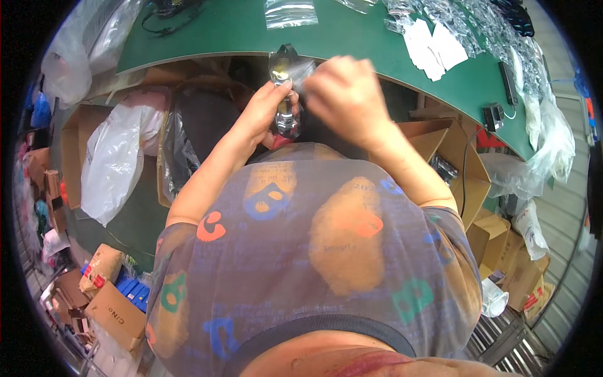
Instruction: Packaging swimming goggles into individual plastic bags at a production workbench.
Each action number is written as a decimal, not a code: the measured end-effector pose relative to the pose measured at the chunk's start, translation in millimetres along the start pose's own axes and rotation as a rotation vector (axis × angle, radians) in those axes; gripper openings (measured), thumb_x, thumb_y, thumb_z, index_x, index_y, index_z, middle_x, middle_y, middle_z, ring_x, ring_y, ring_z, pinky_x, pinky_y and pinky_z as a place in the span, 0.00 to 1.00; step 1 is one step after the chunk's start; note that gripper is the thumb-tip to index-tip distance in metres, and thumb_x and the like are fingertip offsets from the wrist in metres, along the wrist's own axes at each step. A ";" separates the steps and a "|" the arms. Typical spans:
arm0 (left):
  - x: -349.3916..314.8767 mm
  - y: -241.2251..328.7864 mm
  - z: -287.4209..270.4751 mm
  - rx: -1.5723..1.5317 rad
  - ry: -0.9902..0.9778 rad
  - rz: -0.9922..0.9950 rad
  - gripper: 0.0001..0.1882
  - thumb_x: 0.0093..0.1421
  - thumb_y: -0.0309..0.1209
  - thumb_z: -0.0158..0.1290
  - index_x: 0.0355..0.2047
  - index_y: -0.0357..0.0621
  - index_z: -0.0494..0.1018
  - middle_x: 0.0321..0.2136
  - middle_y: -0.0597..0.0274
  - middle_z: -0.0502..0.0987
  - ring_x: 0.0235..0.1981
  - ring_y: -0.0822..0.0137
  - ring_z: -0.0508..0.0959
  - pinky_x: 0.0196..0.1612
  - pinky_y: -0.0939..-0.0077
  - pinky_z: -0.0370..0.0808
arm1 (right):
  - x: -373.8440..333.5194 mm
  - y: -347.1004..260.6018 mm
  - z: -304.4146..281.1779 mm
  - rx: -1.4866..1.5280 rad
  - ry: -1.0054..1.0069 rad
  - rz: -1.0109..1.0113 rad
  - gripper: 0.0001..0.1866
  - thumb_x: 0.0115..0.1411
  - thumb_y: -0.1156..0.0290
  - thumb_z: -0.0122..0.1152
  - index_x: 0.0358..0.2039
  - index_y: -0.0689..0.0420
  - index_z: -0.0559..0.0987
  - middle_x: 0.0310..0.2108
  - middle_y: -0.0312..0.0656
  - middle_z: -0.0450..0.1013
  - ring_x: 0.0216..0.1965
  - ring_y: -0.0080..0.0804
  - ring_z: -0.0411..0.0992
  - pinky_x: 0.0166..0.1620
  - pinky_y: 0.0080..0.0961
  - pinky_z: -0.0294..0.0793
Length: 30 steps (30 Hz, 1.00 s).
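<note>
Here, left fingers (282,92) pinch a glossy oblong bundle (287,123); right fingers (325,81): cannot tell, blurred.

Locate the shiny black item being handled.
Head view, upper centre: the shiny black item is in the left hand, by the green table, left of the right hand.

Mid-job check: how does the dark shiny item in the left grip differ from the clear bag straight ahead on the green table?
The dark shiny item is held in the left grip; the clear bag lies flat on the green table. The dark shiny item mixes black with silvery glints; the clear bag lets some green show through. Both catch the light.
</note>
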<state>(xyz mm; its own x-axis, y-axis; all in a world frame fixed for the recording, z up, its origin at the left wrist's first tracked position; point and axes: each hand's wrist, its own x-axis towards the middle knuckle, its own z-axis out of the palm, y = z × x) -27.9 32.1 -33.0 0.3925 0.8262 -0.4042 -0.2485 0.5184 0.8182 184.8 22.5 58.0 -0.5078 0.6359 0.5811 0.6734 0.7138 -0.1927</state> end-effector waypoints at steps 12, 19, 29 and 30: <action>-11.3 1.0 10.2 -0.255 -0.317 -0.046 0.16 0.70 0.30 0.49 0.56 0.42 0.68 0.52 0.60 0.75 0.53 0.65 0.77 0.56 0.64 0.75 | -19.4 -15.5 -3.9 0.077 -0.397 -0.045 0.12 0.53 0.66 0.63 0.39 0.54 0.81 0.42 0.38 0.72 0.46 0.35 0.71 0.45 0.35 0.66; -14.6 -3.5 16.5 -0.299 -0.268 -0.075 0.14 0.73 0.32 0.45 0.54 0.39 0.68 0.47 0.55 0.76 0.46 0.60 0.80 0.42 0.55 0.85 | -25.6 10.1 -13.1 0.519 -0.467 0.184 0.18 0.57 0.77 0.58 0.49 0.54 0.81 0.46 0.40 0.78 0.49 0.37 0.75 0.51 0.34 0.69; -25.4 11.6 28.0 -0.279 -0.321 -0.039 0.12 0.68 0.29 0.52 0.49 0.41 0.69 0.43 0.59 0.75 0.41 0.67 0.81 0.38 0.62 0.86 | -93.3 207.9 -101.8 -0.544 -0.063 0.873 0.21 0.61 0.51 0.66 0.45 0.54 0.84 0.39 0.46 0.78 0.42 0.43 0.79 0.46 0.37 0.77; -27.5 11.5 27.2 -0.210 -0.301 -0.053 0.13 0.67 0.28 0.53 0.50 0.41 0.68 0.42 0.60 0.75 0.41 0.68 0.80 0.38 0.63 0.86 | -96.2 208.7 -99.5 -0.506 -0.096 0.898 0.22 0.60 0.48 0.65 0.43 0.53 0.85 0.38 0.49 0.77 0.45 0.48 0.77 0.47 0.39 0.76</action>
<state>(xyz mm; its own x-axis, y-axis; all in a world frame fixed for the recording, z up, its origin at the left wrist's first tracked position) -17.4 9.3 -1.4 0.6448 0.7112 -0.2801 -0.3848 0.6186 0.6850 427.6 81.1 40.5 0.2671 0.9098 0.3178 0.9612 -0.2277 -0.1558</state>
